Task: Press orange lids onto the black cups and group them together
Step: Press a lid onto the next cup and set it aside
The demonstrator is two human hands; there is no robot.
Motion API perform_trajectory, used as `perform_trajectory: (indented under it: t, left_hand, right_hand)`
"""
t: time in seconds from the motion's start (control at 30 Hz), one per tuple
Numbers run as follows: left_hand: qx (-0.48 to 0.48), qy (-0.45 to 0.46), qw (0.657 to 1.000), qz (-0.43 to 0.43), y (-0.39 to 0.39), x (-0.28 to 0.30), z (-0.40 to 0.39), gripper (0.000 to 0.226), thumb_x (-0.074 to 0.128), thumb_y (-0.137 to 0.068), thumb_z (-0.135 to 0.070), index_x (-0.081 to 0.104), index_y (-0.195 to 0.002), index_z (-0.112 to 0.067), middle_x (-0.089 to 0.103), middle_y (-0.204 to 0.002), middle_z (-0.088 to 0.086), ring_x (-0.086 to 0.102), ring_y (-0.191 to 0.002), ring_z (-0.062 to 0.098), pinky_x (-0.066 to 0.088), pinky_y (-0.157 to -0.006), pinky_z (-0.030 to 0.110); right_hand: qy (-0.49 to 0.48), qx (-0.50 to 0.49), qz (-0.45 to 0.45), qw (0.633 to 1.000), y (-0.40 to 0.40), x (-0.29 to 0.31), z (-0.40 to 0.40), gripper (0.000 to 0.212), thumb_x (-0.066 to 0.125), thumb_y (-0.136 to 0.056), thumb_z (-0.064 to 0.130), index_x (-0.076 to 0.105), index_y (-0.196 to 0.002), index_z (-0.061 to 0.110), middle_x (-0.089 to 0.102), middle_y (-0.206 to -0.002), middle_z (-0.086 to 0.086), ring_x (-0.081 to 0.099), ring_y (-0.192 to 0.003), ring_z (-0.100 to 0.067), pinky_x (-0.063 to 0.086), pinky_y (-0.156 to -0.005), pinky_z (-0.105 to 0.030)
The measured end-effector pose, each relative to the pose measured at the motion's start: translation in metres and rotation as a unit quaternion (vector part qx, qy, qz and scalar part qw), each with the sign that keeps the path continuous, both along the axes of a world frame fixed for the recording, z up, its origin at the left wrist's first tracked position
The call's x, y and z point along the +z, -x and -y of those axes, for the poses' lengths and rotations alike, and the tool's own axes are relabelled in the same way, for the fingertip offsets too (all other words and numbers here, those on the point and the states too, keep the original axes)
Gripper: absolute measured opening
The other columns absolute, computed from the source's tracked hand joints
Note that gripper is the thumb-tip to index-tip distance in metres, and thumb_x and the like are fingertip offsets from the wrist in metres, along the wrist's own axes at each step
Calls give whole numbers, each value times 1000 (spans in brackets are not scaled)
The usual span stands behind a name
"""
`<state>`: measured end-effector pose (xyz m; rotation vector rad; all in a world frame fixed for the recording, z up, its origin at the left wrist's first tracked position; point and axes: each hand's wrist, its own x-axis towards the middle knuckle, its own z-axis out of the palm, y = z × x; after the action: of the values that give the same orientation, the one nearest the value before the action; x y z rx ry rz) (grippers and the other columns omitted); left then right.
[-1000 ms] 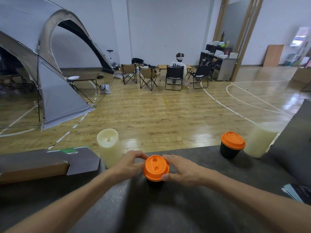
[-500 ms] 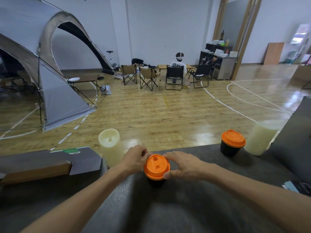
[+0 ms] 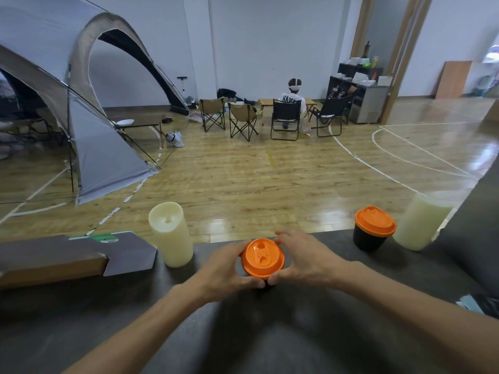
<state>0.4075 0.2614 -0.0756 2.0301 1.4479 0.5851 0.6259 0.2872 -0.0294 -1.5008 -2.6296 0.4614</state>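
Note:
An orange lid (image 3: 262,257) sits on a black cup at the middle of the dark table (image 3: 270,333); the cup is almost wholly hidden by my hands. My left hand (image 3: 224,268) grips the lid's left rim, thumb in front and fingers behind. My right hand (image 3: 302,256) grips the right rim the same way. A second black cup (image 3: 367,238) with an orange lid (image 3: 375,221) pressed on stands apart at the back right of the table.
A cream pillar candle (image 3: 171,233) stands left of my hands, a larger cream one (image 3: 421,221) at the far right by the lidded cup. A flat cardboard box (image 3: 54,257) lies at the left. The table's far edge runs just behind the cup.
Both hands have closed further round the lid, thumbs now meeting in front of the cup. The camera has tilted slightly; the cups have stayed in place.

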Motion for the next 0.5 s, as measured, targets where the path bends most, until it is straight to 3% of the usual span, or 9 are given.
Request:
perform_trajectory:
  t: [0.2, 0.5]
  left_hand:
    - [-11, -37, 999, -38, -94, 24, -57, 81, 87, -64, -52, 54, -134, -29, 66, -127, -6, 60, -115, 15, 47, -100, 38]
    - [-5, -6, 998, -64, -158, 18, -112, 80, 85, -67, -55, 53, -134, -27, 65, -128, -3, 59, -117, 21, 47, -100, 41]
  right_hand:
    - [-55, -32, 111, 992, -83, 26, -45, 95, 73, -68, 73, 48, -144, 22, 24, -163, -1, 12, -152, -20, 15, -121, -37]
    - [-36, -63, 158, 985, -136, 32, -88, 93, 71, -68, 74, 48, -144, 25, 33, -159, 1, 10, -152, -20, 11, -120, -36]
